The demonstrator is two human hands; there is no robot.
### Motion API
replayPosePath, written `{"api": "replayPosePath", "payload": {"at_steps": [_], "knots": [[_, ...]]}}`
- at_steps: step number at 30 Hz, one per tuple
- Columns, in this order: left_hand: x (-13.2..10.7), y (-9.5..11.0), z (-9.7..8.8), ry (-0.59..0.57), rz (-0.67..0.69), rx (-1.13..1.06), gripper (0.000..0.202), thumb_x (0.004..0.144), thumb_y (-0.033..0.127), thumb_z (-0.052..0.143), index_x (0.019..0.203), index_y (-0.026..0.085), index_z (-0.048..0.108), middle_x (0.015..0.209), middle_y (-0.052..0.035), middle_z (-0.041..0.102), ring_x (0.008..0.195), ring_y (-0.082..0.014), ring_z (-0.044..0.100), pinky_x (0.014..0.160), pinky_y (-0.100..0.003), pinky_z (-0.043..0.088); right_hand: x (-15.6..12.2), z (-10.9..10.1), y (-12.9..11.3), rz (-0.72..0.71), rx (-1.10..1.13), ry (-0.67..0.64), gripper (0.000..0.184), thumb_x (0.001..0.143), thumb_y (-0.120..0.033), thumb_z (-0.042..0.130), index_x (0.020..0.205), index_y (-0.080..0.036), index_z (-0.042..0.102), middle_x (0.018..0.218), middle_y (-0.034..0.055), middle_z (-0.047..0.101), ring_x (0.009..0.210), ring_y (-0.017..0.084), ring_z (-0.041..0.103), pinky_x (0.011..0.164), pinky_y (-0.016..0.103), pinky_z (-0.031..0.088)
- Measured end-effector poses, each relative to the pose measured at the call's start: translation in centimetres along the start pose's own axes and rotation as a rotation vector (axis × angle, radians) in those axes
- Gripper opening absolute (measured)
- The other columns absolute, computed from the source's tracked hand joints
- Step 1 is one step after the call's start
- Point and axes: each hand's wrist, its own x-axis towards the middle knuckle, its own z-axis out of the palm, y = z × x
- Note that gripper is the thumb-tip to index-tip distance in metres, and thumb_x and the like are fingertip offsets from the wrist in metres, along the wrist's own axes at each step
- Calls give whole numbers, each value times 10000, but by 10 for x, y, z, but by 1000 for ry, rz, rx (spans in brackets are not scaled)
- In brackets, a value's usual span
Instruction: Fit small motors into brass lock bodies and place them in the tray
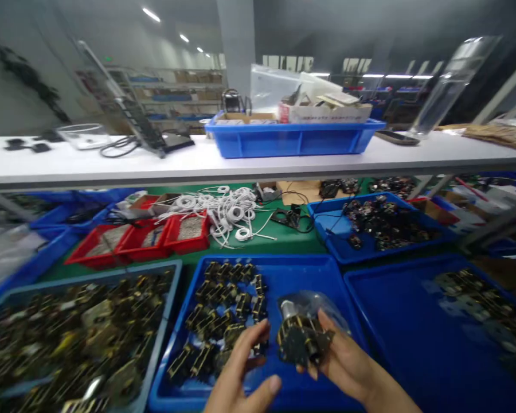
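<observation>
My right hand (348, 362) grips a small motor assembly (294, 339) with dark plates, brass-coloured posts and a silver cylinder on top. Just behind it shows a clear plastic bag (322, 304); whether my fingers hold the bag too, I cannot tell. To the left, my left hand (243, 376) is apart from the assembly, thumb and fingers spread with nothing between them. Both hands are over a blue tray (292, 269). Rows of similar brass-and-black assemblies (223, 292) fill its left side, partly hidden by my left hand.
A grey-blue tray (176, 287) of mixed assemblies stands left; another blue tray (395, 321) stands right. Behind are red bins (189, 244), white coiled cables (236, 212) and a tray of small dark parts (380, 223). A white shelf (155, 166) crosses above, bearing a blue crate (296, 140).
</observation>
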Motion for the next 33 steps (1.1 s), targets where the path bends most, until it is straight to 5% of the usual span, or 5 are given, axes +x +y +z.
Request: {"api": "replayPosePath", "payload": {"at_steps": [5,10,15,24,33], "knots": [[-18,-5,-29,-103,29,-156,499,846,373,631,1310,304,460,1190,-67,659,1055,-216,644,896,-309,549,-17,50,25,54,-189,-263,518,802,-639,530,1053,-198,630,927,71,697,786,167,662,597,217,477],[-39,-18,-41,150,339,7,467,814,203,682,1239,318,525,1125,-37,687,999,-168,667,893,-211,534,-25,74,35,-89,-253,-220,521,701,-597,679,1088,-258,597,992,42,669,906,177,601,810,279,449],[-43,-20,-48,123,601,24,579,828,124,652,1336,241,400,1097,-106,699,1027,-209,663,916,-267,536,-31,82,48,-229,-376,-74,546,686,-614,676,1127,-305,582,1178,65,634,1087,255,573,953,376,401],[-44,-6,-48,111,599,-38,501,870,152,610,1313,230,391,1116,-86,693,1056,-156,646,957,-202,491,-44,84,54,-213,-353,79,663,618,-583,755,1208,-333,585,1263,56,610,1140,283,563,995,393,389],[-47,13,-46,155,667,3,480,851,151,635,1276,245,434,1076,-57,678,1048,-150,617,957,-247,502,-42,100,61,-76,30,57,580,640,-530,768,1139,-295,587,1213,72,638,1063,278,614,918,427,461]]}}
